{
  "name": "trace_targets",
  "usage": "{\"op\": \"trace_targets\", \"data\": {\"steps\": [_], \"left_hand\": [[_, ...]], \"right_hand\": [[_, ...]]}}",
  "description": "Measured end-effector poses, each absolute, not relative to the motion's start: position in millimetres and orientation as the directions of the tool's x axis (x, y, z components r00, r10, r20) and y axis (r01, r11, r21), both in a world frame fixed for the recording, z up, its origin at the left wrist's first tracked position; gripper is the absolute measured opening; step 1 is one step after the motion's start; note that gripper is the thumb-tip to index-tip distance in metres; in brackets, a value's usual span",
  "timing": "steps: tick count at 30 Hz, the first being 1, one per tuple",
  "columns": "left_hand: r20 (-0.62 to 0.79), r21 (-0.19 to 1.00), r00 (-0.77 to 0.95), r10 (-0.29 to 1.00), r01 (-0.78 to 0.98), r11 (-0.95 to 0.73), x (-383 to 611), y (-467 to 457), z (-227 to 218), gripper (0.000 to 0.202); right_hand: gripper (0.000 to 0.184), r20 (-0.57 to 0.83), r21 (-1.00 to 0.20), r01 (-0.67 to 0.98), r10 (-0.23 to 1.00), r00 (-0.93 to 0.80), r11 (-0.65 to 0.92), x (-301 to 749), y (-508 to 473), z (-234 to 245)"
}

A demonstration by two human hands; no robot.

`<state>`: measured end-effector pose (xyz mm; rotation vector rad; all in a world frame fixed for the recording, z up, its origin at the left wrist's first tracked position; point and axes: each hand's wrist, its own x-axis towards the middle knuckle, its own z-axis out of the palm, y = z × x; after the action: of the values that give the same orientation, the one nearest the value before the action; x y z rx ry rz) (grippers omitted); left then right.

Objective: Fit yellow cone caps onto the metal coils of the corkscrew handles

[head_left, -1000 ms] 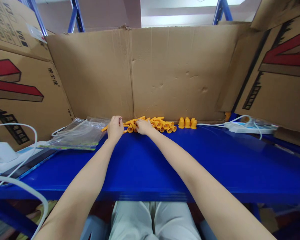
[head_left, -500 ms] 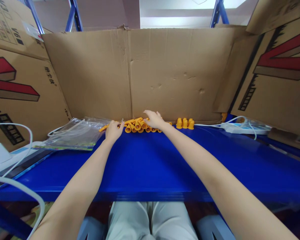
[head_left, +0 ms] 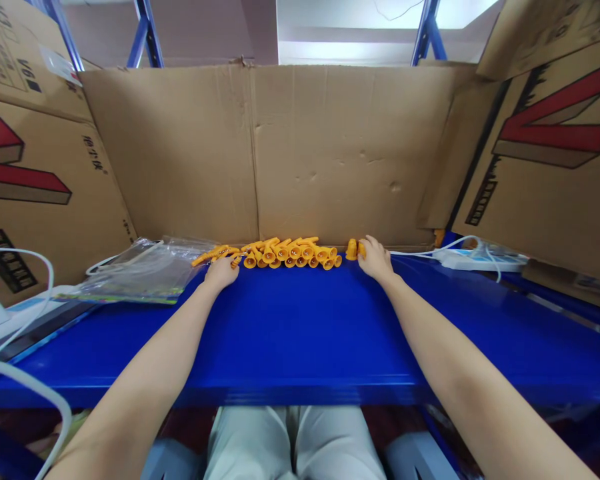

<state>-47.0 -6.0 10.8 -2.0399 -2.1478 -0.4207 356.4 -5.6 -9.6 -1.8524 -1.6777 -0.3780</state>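
Several orange horn-shaped plastic pieces lie in a stacked row along the cardboard, their flared openings toward me. Left of the row is a pile of slim orange pieces. My left hand is beside that pile, fingers closed on a small orange piece; its exact shape is partly hidden. Right of the row, my right hand has its fingers closed around an orange bell-shaped cup. Another orange bell-shaped cup stands upright just left of it. Any further cups are hidden behind my right hand.
A blue shelf top lies under everything, with a cardboard panel upright behind. Clear plastic bags and a flat dark device lie at left. A white power strip with cables is at right. Large cartons flank both sides.
My right hand has moved right, from above the horn-shaped row to the upright cups, and closed on one. My left hand stays near the left pile, slightly lower. The row is now uncovered.
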Motion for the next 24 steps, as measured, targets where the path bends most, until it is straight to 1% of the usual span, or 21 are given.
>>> {"op": "trace_targets", "data": {"steps": [3, 5, 7, 10, 16, 19, 24], "left_hand": [[0.238, 0.097, -0.060, 0.969, 0.995, 0.037, -45, -7, 12, 0.037], [0.198, 0.094, -0.037, 0.980, 0.995, 0.019, -43, -8, 13, 0.035], [0.184, 0.097, -0.004, 0.983, 0.995, -0.014, -41, -10, 13, 0.034], [0.185, 0.093, 0.009, 0.983, 0.995, -0.026, -39, -12, 14, 0.036], [0.185, 0.083, -0.007, 0.983, 0.997, -0.009, -35, -16, 16, 0.036], [0.195, 0.082, -0.002, 0.981, 0.997, -0.015, -34, -17, 16, 0.041], [0.245, 0.122, 0.045, 0.968, 0.990, -0.077, -38, -14, 15, 0.058]], "right_hand": [[0.054, 0.426, -0.136, 0.990, 0.899, 0.099, -0.044, 355, -8, -17], [0.058, 0.349, -0.109, 0.993, 0.933, 0.084, -0.049, 351, -7, -16], [0.059, 0.313, -0.094, 0.995, 0.947, 0.070, -0.043, 347, -6, -14], [0.057, 0.270, -0.095, 0.994, 0.960, 0.077, -0.053, 343, -6, -12], [0.060, 0.045, -0.162, 0.975, 0.986, 0.162, -0.153, 340, -1, -12], [0.061, 0.017, -0.168, 0.972, 0.986, 0.168, -0.162, 340, 3, -13], [0.062, 0.036, -0.164, 0.974, 0.985, 0.167, -0.159, 340, 6, -15]]}}
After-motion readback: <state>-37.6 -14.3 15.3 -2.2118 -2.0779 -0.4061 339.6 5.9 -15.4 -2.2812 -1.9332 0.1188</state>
